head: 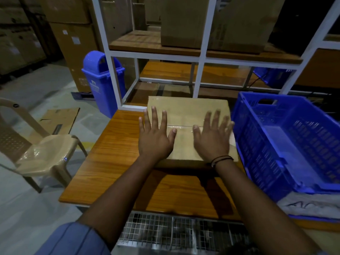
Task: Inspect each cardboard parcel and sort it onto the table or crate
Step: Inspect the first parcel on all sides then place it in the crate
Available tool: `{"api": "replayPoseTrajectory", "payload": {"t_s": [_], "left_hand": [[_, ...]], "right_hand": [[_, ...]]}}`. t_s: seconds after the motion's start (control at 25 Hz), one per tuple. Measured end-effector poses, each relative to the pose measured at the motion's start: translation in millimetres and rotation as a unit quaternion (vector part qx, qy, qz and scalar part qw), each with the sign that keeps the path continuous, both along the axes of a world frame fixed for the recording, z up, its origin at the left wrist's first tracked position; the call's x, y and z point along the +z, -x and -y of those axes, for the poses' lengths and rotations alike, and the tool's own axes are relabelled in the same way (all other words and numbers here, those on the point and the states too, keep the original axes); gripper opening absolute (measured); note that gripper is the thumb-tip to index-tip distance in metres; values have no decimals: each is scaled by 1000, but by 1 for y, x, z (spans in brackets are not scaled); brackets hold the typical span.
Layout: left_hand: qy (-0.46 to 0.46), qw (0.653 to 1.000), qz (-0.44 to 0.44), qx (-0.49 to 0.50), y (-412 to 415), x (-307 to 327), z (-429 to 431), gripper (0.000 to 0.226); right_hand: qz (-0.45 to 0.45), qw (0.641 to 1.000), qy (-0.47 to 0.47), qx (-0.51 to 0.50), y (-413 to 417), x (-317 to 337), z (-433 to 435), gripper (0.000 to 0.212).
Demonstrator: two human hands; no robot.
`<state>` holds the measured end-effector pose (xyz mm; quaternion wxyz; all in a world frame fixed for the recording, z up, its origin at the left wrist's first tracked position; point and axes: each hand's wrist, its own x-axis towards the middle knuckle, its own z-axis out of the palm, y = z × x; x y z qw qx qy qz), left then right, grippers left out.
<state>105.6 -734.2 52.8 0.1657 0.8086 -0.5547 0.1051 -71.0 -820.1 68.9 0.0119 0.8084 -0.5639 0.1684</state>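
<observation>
- A flat cardboard parcel [189,126] lies on the wooden table [114,162], toward its far right part, just beside the blue crate [287,144] on the right.
- The left hand [154,137] lies over the parcel's near left part, palm down, fingers [153,116] spread and straight, gripping nothing; the little finger reaches past the parcel's left edge.
- The right hand [211,138] lies over the near right part, also flat and splayed, a dark band at the wrist.
- A taped seam runs left to right across the parcel's top, passing under the fingers of both hands.
- Whether the palms press the cardboard or hover just above it, I cannot tell.
- A beige plastic chair [42,153] stands left of the table; a blue bin [104,83] is farther back.
</observation>
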Motion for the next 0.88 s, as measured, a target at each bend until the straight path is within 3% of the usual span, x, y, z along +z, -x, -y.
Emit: {"api": "replayPoseTrajectory", "payload": {"t_s": [0.12, 0.2, 0.56, 0.72, 0.88], "left_hand": [[-21, 1000, -5, 0, -6, 1, 10, 77], [-23, 1000, -1, -2, -6, 1, 14, 77], [-33, 999, -16, -6, -9, 1, 17, 75], [-35, 999, -26, -9, -10, 3, 19, 76], [-40, 998, -49, -3, -13, 5, 20, 74]], "right_hand": [[-43, 991, -15, 122, -23, -3, -9, 74], [-56, 987, -6, 153, -31, -6, -13, 73], [-74, 984, -36, 161, -27, -2, -7, 77], [-75, 991, -55, 98, -7, -1, 6, 79], [-82, 990, -63, 101, -7, -3, 11, 79]]}}
